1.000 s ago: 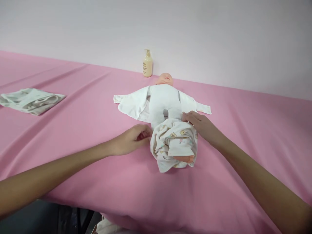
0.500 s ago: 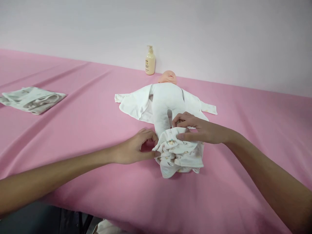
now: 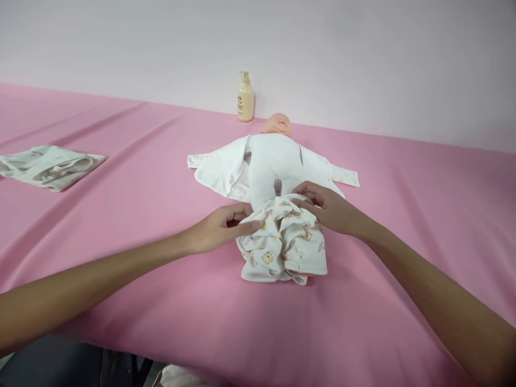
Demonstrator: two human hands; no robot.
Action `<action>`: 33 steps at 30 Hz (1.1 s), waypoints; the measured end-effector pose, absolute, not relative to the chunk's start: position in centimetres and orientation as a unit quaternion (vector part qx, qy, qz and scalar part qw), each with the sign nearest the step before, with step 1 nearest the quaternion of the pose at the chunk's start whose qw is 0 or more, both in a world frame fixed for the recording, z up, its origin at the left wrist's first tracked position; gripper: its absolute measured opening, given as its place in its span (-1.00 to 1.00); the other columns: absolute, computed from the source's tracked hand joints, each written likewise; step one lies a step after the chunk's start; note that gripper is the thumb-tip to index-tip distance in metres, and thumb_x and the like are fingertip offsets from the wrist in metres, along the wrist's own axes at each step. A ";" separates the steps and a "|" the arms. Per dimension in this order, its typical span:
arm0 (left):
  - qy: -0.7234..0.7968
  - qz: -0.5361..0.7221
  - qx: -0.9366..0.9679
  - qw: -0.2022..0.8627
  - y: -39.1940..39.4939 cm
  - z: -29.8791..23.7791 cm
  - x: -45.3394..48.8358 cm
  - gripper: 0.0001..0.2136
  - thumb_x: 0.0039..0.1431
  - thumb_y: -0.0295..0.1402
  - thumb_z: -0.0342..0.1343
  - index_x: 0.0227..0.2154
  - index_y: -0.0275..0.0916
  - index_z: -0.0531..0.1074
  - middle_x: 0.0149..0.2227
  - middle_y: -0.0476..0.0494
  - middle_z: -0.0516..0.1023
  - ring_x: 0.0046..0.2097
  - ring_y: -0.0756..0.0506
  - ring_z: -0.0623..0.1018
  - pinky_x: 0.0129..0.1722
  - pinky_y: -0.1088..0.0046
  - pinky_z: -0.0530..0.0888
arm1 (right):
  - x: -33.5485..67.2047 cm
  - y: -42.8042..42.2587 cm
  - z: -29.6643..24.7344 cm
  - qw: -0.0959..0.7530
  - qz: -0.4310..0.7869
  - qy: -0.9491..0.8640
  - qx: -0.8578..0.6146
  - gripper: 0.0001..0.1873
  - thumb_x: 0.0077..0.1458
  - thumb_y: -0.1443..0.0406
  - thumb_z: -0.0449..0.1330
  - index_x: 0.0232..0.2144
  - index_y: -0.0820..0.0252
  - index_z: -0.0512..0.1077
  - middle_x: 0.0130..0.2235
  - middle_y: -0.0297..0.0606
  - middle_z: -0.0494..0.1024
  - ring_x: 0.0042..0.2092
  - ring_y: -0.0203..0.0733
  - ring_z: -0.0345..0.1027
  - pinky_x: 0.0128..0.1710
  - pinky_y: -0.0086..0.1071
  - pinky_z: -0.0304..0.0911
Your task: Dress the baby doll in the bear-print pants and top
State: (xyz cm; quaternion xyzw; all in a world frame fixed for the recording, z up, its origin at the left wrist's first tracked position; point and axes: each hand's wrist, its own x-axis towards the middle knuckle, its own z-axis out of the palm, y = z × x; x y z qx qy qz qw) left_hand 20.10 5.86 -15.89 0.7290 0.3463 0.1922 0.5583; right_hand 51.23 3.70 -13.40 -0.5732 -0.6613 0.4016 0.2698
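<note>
A baby doll (image 3: 274, 153) with a white cloth body lies on its back, its head toward the wall and its legs toward me. Bunched around its lower legs are white baby pants (image 3: 286, 242) printed with small bears. My left hand (image 3: 226, 226) pinches the left edge of the pants between thumb and fingers. At the upper right edge, my right hand (image 3: 322, 207) grips the fabric too. The doll's feet are hidden inside the cloth. Under the doll, an opened white baby shirt (image 3: 223, 166) is spread with its sleeves out to both sides.
A cream pump bottle (image 3: 245, 99) stands against the wall behind the doll's head. Off to the left lies a folded patterned cloth (image 3: 52, 166). A pink sheet (image 3: 161, 301) covers the table, whose front edge shows at lower left beside a dark chair (image 3: 52, 363).
The pants have been drawn a little farther up the doll's legs and spread wider. My left hand has moved up, its thumb now over the waistband.
</note>
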 end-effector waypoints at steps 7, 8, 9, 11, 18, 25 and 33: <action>0.364 0.177 0.801 0.440 5.8 -15.5 20.3 -0.48 0.48 0.21 0.07 -0.31 -0.19 0.43 -0.28 -0.09 0.41 -0.21 -0.14 0.41 -0.26 0.36 0.42 | 50.5 1.0 -15.7 0.306 0.319 -0.609 -0.658 -0.26 0.23 -0.38 0.28 -0.44 0.15 0.38 -0.37 -0.31 0.37 -0.34 -0.23 0.16 -0.36 -0.33 0.07; 0.363 0.180 0.792 0.456 5.7 -15.6 20.4 -0.48 0.47 0.22 0.10 -0.28 -0.19 0.44 -0.26 -0.10 0.44 -0.20 -0.14 0.44 -0.25 0.36 0.45 | 50.5 0.7 -15.8 0.319 0.336 -0.596 -0.656 -0.27 0.23 -0.38 0.28 -0.41 0.15 0.43 -0.29 -0.27 0.45 -0.30 -0.21 0.23 -0.33 -0.32 0.14; 0.359 0.185 0.776 0.484 5.6 -15.7 20.4 -0.49 0.46 0.22 0.11 -0.25 -0.19 0.45 -0.24 -0.11 0.47 -0.18 -0.15 0.47 -0.24 0.36 0.47 | 50.4 0.5 -15.9 0.338 0.369 -0.575 -0.647 -0.29 0.23 -0.38 0.29 -0.34 0.14 0.49 -0.20 -0.24 0.52 -0.24 -0.17 0.32 -0.30 -0.31 0.23; 0.352 0.203 0.733 0.545 5.5 -16.1 20.4 -0.49 0.47 0.22 0.13 -0.20 -0.19 0.44 -0.19 -0.11 0.52 -0.16 -0.15 0.52 -0.22 0.37 0.50 | 50.0 0.0 -16.1 0.378 0.465 -0.516 -0.612 -0.34 0.25 -0.35 0.30 -0.12 0.08 0.60 -0.04 -0.20 0.62 -0.11 -0.06 0.48 -0.19 -0.26 0.40; 0.315 0.341 0.579 0.670 7.0 -18.0 21.0 -0.43 0.42 0.26 0.21 0.15 -0.12 0.46 -0.07 -0.17 0.65 -0.08 -0.20 0.64 -0.11 0.33 0.60 | 48.8 1.5 -16.8 0.503 0.592 -0.427 -0.462 -0.33 0.34 -0.32 0.27 0.25 -0.14 0.52 0.10 -0.21 0.68 0.21 0.14 0.55 0.19 -0.01 0.52; 0.323 0.341 0.568 0.676 7.9 -17.9 20.9 -0.54 0.38 0.18 0.32 -0.05 -0.14 0.53 -0.15 -0.10 0.65 -0.13 -0.16 0.63 -0.13 0.36 0.55 | 49.8 3.8 -17.8 0.471 0.550 -0.509 -0.466 -0.45 0.31 -0.25 0.36 0.10 -0.08 0.60 0.05 -0.25 0.69 0.09 0.06 0.60 0.05 -0.13 0.55; 0.311 0.356 0.661 0.582 9.4 -16.8 20.1 -0.55 0.46 0.09 0.22 -0.33 -0.23 0.54 -0.25 -0.10 0.55 -0.14 -0.15 0.51 -0.06 0.32 0.45 | 50.7 3.7 -17.6 0.472 0.464 -0.557 -0.502 -0.41 0.35 -0.25 0.31 -0.37 0.10 0.50 -0.29 -0.27 0.51 -0.25 -0.13 0.37 -0.20 -0.24 0.34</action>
